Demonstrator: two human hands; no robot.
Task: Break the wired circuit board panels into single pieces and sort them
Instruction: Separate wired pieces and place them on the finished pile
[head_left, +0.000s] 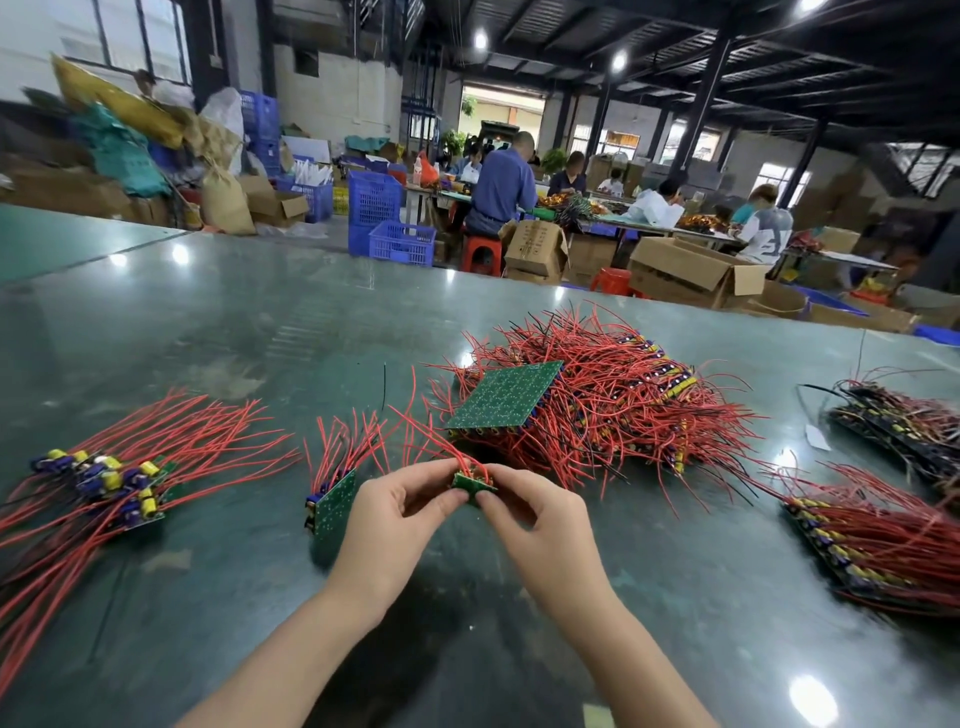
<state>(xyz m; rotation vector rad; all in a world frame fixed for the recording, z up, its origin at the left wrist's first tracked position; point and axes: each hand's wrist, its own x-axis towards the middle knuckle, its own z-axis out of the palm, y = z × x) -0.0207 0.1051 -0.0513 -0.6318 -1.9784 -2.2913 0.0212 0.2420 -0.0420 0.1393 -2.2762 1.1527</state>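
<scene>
My left hand and my right hand both pinch a small green board strip with red wires rising from it, just above the table. A larger green board section with red wires stands on its edge to the left of my left hand. A whole green panel lies solder side up on a big heap of wired panels. At the far left lies a pile of single boards with yellow and blue parts and long red wires.
The dark green glossy table carries more wired panels at the right and far right. Beyond the table's far edge stand cardboard boxes, blue crates and several seated people at other benches.
</scene>
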